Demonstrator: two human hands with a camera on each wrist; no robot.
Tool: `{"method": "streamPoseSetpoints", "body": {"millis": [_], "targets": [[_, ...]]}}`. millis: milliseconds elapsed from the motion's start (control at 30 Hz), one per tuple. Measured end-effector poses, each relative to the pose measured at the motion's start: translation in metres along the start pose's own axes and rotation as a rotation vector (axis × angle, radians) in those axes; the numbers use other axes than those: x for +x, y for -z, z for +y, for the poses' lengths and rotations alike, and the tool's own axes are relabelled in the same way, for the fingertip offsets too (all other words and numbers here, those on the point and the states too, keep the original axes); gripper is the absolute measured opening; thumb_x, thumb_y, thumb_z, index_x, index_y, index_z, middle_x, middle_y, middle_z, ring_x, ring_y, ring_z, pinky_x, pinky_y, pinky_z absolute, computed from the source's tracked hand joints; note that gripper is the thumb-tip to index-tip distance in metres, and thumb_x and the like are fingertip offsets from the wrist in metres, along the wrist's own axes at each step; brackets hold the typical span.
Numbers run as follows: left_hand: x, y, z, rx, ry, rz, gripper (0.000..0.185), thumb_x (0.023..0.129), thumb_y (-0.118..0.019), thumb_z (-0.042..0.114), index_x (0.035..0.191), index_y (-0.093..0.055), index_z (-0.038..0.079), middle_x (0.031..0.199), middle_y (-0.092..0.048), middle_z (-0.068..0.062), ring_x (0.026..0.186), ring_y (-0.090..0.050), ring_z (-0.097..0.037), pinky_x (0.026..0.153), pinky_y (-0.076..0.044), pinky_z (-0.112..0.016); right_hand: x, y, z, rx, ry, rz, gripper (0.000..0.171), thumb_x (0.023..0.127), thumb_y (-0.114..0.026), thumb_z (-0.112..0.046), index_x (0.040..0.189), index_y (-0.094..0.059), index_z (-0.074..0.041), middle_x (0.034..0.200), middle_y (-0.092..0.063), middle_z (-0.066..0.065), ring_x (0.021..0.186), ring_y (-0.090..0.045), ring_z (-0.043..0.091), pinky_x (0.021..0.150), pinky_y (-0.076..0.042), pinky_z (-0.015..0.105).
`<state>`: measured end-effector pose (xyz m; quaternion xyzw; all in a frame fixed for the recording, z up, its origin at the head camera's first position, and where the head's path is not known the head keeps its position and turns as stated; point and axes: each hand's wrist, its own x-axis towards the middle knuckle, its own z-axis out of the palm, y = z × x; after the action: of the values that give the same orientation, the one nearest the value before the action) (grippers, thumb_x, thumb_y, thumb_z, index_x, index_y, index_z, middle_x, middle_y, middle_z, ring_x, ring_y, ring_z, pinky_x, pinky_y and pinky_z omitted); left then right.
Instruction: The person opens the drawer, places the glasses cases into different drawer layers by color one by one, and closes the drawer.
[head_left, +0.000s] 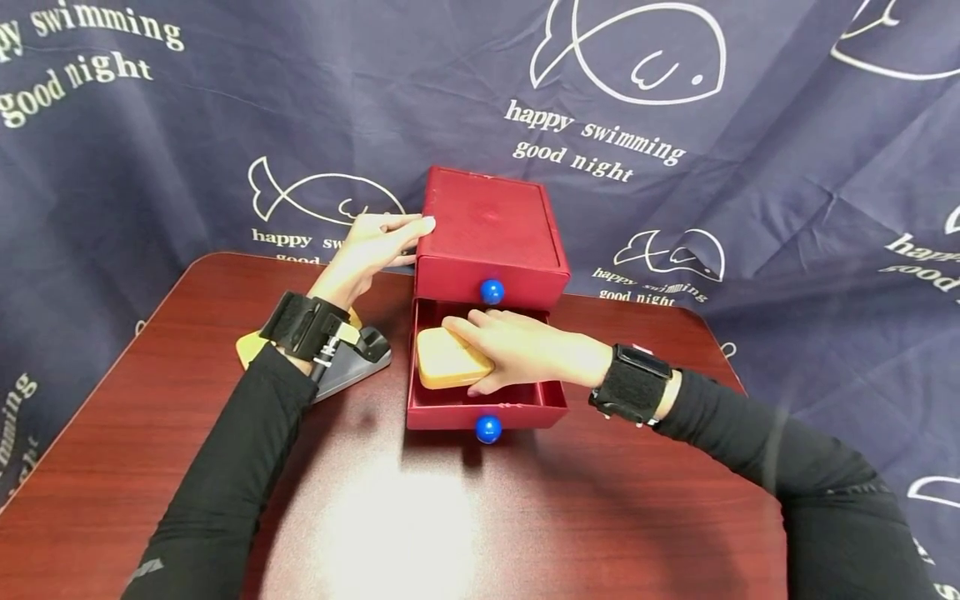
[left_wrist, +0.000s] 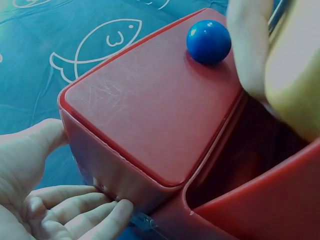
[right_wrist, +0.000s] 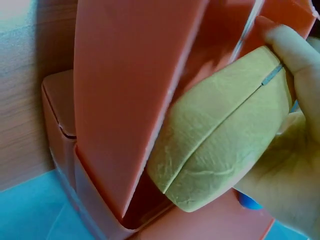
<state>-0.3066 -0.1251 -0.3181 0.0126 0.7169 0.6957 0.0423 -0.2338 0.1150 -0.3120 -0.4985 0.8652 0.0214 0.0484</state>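
A red two-drawer box (head_left: 487, 221) stands on the table, its lower drawer (head_left: 480, 408) pulled out toward me. My right hand (head_left: 517, 350) reaches into that drawer and grips a tan padded pouch (head_left: 446, 358), fingers over the top and thumb underneath. The right wrist view shows the pouch (right_wrist: 220, 135) tilted against the drawer wall (right_wrist: 125, 90), held by my right hand (right_wrist: 295, 165). My left hand (head_left: 378, 242) rests with straight fingers on the box's left top edge. In the left wrist view its fingers (left_wrist: 85, 205) touch the side of the box (left_wrist: 150, 110).
Blue ball knobs sit on the upper drawer (head_left: 492, 292) and the lower drawer (head_left: 488, 429). A grey wedge-shaped object (head_left: 352, 367) and a yellow piece (head_left: 251, 346) lie on the wooden table (head_left: 450, 517) under my left wrist. A dark printed cloth (head_left: 750, 208) hangs behind.
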Motion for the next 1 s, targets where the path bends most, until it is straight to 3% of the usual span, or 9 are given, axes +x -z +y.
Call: {"method": "streamPoseSetpoints", "body": {"millis": [267,467,633,1000], "targets": [[0.000,0.001,-0.002,-0.026,-0.005,0.008,0.058,0.094,-0.073,0.034,0.144,-0.059,0.008,0.145,-0.061,-0.011,0.130,-0.062,-0.025,0.105,-0.055,-0.040,0.005,0.001,-0.001,-0.045,-0.032,-0.061,0.083,0.079,-0.085,-0.047,0.140,-0.045,-0.008,0.111,-0.063,0.011,0.098,-0.065,0.025,0.086,-0.059,0.035],[0.000,0.002,-0.002,-0.010,-0.013,-0.002,0.060,0.093,-0.074,0.036,0.144,-0.058,0.008,0.146,-0.059,-0.010,0.131,-0.061,-0.025,0.106,-0.055,-0.039,0.004,0.003,-0.002,-0.071,-0.076,-0.087,0.073,0.080,-0.084,-0.049,0.129,-0.046,-0.009,0.103,-0.062,0.011,0.088,-0.065,0.026,0.076,-0.060,0.036],[-0.001,0.001,-0.001,-0.004,-0.019,-0.008,0.060,0.093,-0.073,0.036,0.144,-0.058,0.007,0.147,-0.059,-0.010,0.131,-0.061,-0.025,0.105,-0.055,-0.039,0.006,0.001,0.000,-0.068,-0.115,-0.120,0.075,0.081,-0.081,-0.052,0.131,-0.045,-0.010,0.105,-0.063,0.011,0.092,-0.065,0.026,0.078,-0.059,0.036],[0.001,0.001,-0.001,0.003,-0.022,-0.005,0.059,0.094,-0.073,0.035,0.144,-0.058,0.007,0.144,-0.061,-0.011,0.128,-0.063,-0.025,0.103,-0.056,-0.039,0.011,-0.005,0.002,-0.079,-0.151,-0.133,0.068,0.085,-0.077,-0.054,0.123,-0.044,-0.009,0.098,-0.062,0.012,0.088,-0.065,0.027,0.074,-0.060,0.036]]}}
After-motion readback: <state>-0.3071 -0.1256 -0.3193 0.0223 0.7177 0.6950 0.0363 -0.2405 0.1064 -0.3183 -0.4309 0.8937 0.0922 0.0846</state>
